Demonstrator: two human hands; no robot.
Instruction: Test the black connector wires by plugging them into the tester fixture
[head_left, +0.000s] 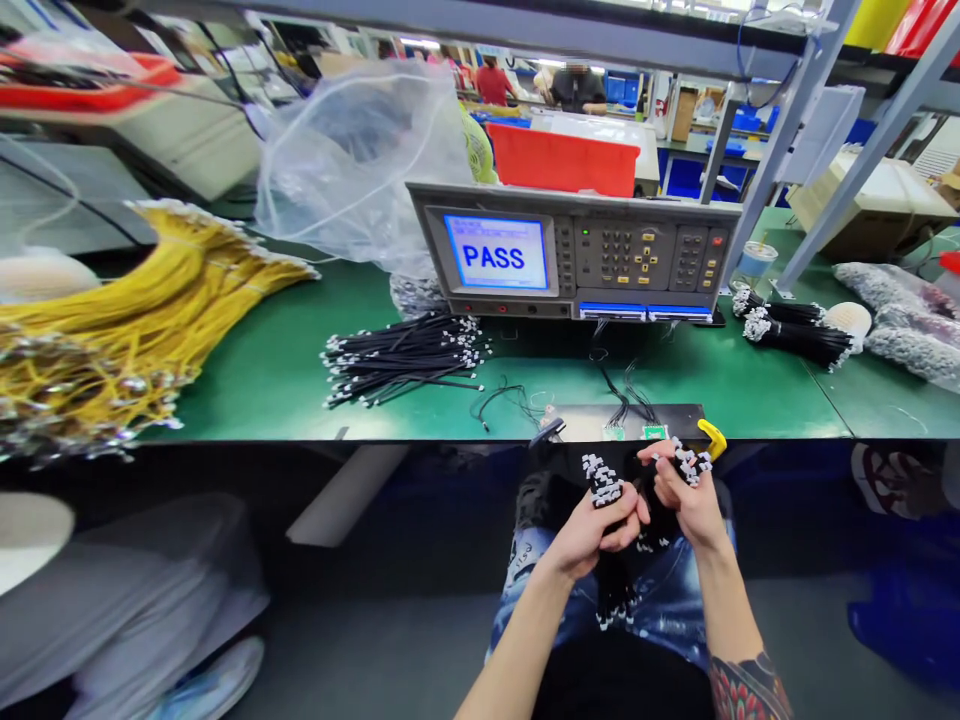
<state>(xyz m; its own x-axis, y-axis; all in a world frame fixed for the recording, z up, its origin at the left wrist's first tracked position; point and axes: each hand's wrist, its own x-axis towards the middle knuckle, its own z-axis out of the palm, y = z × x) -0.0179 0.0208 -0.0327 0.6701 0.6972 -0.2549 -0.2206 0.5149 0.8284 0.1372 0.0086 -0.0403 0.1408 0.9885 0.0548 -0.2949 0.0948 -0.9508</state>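
The left hand (pixel 596 530) is closed around a bundle of black wires (pixel 616 560) with small white plugs on the ends. The bundle hangs down over the person's lap, in front of the tester box (pixel 574 255) and below the edge of the green surface (pixel 255 370). The right hand (pixel 686 495) is just beside the left one, pinching some of the same wires near their white plugs. The two hands touch.

The tester box stands on the surface, and its blue screen says PASS. A loose pile of black wires (pixel 405 360) lies on the surface to the left of the box. Farther left of the box is a big heap of yellow wires (pixel 120 320). A clear plastic bag (pixel 352 160) sits behind the box on its left side. To the right of the box lie more tied black wires (pixel 795 330).
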